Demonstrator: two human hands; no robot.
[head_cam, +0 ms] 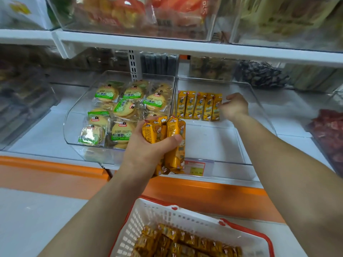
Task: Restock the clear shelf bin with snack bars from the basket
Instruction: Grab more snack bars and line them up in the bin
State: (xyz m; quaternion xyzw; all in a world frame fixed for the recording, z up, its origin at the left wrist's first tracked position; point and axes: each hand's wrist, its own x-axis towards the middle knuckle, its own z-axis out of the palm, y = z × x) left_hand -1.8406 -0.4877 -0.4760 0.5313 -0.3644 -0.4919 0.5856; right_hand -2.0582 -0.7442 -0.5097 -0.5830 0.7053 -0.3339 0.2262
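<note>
Head view: left hand [146, 153] is closed around a bundle of yellow snack bars [173, 134] – several bars, exact count not readable – held upright over the front left corner of the clear shelf bin [213, 143], thumb wrapped across the wrappers. Right hand [235, 106] is reached deep into the same bin, fingertips [221, 107] set against the rightmost bar of a row of 5 bars [199, 106]; whether that bar is pinched or only touched cannot be told. The row is stood side by side along the bin's back left, wrappers touching, the leftmost one against the left wall. The front part of the bin floor is seen bare. A price tag [195, 167] is fixed at the bin's front edge, partly hidden by the bundle. Just left, a second clear bin [70, 130] is filled with green-labelled biscuit packs [120, 108]. Below the orange shelf edge [46, 169], a white basket [167, 216] with red rim is seen at the bottom – more yellow bars [185, 243] are piled in it, blurred.
</note>
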